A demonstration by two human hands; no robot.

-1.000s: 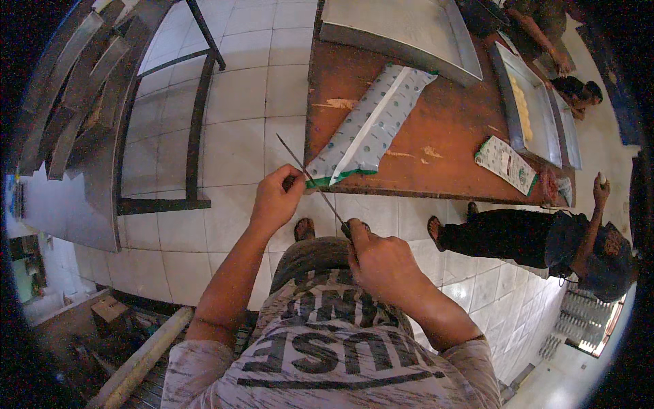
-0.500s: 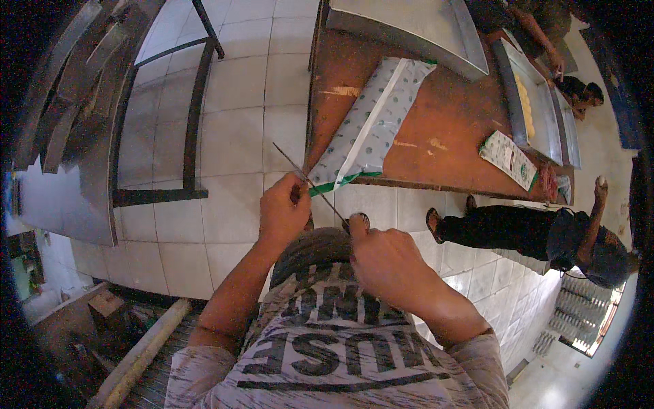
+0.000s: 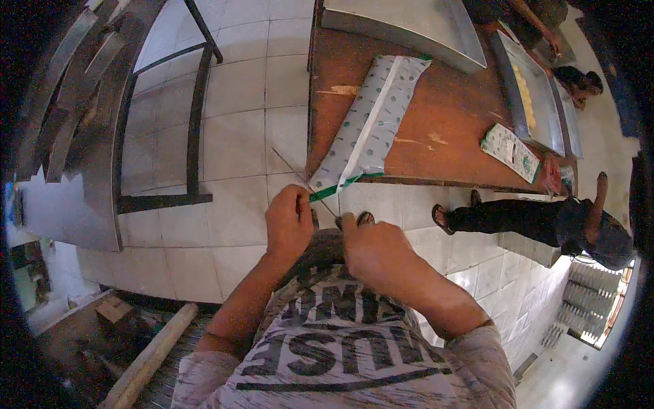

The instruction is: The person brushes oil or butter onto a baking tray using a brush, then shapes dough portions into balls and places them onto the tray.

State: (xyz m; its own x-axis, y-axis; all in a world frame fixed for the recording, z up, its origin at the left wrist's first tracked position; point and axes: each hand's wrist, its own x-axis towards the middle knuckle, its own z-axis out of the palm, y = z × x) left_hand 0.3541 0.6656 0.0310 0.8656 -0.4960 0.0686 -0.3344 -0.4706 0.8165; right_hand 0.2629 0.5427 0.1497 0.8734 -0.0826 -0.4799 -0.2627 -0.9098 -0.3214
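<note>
My left hand [image 3: 286,221] is closed on the green-edged near corner of a long printed plastic bag [image 3: 368,129], which lies on a worn brown table [image 3: 443,102] and reaches past its near edge. My right hand [image 3: 378,252] is wrapped round the handle of a long thin knife [image 3: 291,168]. The blade slants up and to the left, crossing the bag's corner close to my left fingers; whether it touches the bag I cannot tell.
Metal trays [image 3: 402,34] stand on the table, one [image 3: 503,61] holding yellow pieces, beside a flat packet [image 3: 511,153]. A co-worker [image 3: 518,221] stands at right; others work at top right. A black metal frame [image 3: 194,136] is left, a wooden beam [image 3: 153,347] lower left.
Both my hands and the knife have moved down in the picture; my left hand also moved right. The bag's corner is drawn further past the table edge. The co-worker at right shifted slightly.
</note>
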